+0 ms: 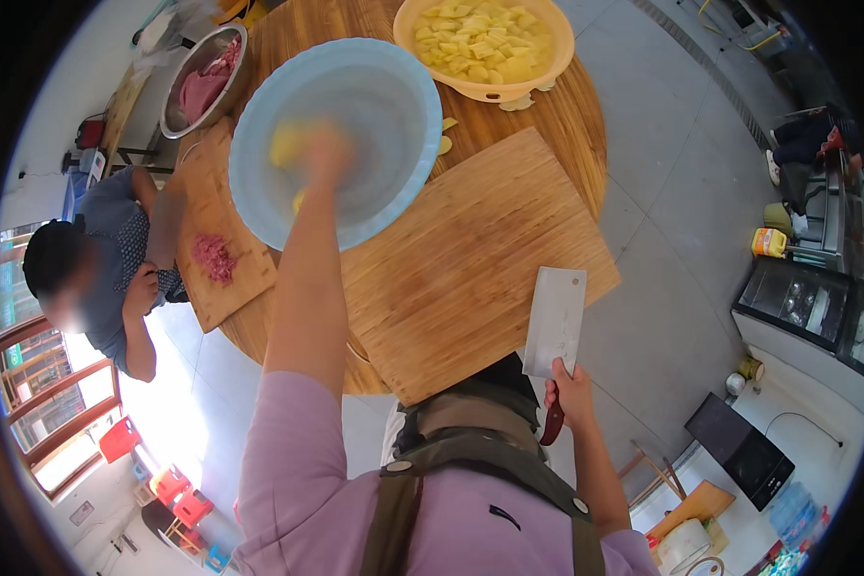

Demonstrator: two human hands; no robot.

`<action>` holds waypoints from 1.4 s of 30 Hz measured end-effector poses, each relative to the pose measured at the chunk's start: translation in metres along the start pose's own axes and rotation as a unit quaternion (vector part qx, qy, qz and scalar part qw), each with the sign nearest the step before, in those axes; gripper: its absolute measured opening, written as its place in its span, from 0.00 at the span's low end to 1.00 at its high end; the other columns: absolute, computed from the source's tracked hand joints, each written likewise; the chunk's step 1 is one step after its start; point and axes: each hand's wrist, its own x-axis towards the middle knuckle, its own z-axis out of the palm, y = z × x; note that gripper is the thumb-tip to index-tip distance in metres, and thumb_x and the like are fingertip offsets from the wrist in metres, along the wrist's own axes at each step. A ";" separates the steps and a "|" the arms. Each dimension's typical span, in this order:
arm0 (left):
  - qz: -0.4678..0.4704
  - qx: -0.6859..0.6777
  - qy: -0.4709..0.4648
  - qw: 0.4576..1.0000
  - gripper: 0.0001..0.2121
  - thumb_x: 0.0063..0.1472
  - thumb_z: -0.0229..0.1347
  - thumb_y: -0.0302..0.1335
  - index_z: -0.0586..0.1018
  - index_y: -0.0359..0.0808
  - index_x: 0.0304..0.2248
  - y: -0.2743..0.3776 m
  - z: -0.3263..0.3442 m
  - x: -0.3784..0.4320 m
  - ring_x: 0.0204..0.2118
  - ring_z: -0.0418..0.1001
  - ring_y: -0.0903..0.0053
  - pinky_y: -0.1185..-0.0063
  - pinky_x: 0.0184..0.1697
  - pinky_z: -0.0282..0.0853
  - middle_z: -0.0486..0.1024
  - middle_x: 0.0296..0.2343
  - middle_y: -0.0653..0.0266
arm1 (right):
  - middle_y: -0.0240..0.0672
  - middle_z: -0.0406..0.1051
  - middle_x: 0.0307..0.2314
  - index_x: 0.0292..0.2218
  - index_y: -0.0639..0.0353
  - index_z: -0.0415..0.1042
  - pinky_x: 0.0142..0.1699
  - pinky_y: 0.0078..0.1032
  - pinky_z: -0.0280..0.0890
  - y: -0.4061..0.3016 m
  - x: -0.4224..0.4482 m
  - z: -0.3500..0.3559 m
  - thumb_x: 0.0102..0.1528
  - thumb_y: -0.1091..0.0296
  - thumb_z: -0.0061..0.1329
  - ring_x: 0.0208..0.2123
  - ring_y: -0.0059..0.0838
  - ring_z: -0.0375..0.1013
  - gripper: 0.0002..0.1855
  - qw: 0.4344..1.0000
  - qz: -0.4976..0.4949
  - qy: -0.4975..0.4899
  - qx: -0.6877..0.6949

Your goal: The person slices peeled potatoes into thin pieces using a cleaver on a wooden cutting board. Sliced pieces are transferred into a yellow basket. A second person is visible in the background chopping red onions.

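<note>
My left hand (pixel 329 153) reaches down into a light blue plastic basin (pixel 396 194). Motion blurs its fingers. Against them is a yellow peeled piece (pixel 286 144), probably potato; whether the hand grips it is unclear. Another yellow piece (pixel 299 202) shows partly behind my left forearm. My right hand (pixel 570 392) grips the dark red handle of a cleaver (pixel 556 317), its broad blade lying over the right front edge of a wooden cutting board (pixel 468 245). The board's surface bears wet-looking marks.
An orange basin (pixel 409 43) of cut yellow pieces in liquid stands on the round wooden table (pixel 583 144). Yellow slices (pixel 444 146) lie beside the board. Leftward, a person (pixel 108 266) stands by another board (pixel 241 295) with minced meat (pixel 214 258); a metal bowl (pixel 239 86) holds raw meat.
</note>
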 end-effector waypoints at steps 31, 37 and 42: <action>-0.340 -0.882 -0.275 0.175 0.27 0.55 0.54 0.47 0.63 0.38 0.47 0.113 -0.203 -0.171 0.48 0.62 0.58 0.60 0.50 0.63 0.64 0.45 0.56 | 0.29 0.64 0.13 0.32 0.64 0.66 0.20 0.19 0.58 -0.053 -0.058 0.047 0.58 0.63 0.43 0.14 0.16 0.63 0.11 0.934 -0.314 0.060 -0.158; -0.495 -0.743 -0.296 0.338 0.28 0.55 0.54 0.49 0.63 0.40 0.48 0.144 -0.173 -0.261 0.50 0.62 0.59 0.58 0.53 0.58 0.63 0.47 0.57 | 0.49 0.68 0.17 0.32 0.63 0.64 0.26 0.38 0.62 -0.038 -0.022 0.049 0.56 0.65 0.43 0.20 0.50 0.69 0.09 0.862 -0.382 0.094 -0.320; -0.554 -0.673 -0.319 0.373 0.30 0.55 0.54 0.50 0.61 0.42 0.51 0.143 -0.146 -0.308 0.50 0.61 0.59 0.59 0.53 0.58 0.63 0.48 0.57 | 0.55 0.68 0.21 0.31 0.63 0.63 0.30 0.44 0.62 0.006 -0.002 0.054 0.55 0.67 0.43 0.26 0.58 0.68 0.09 0.875 -0.328 0.059 -0.351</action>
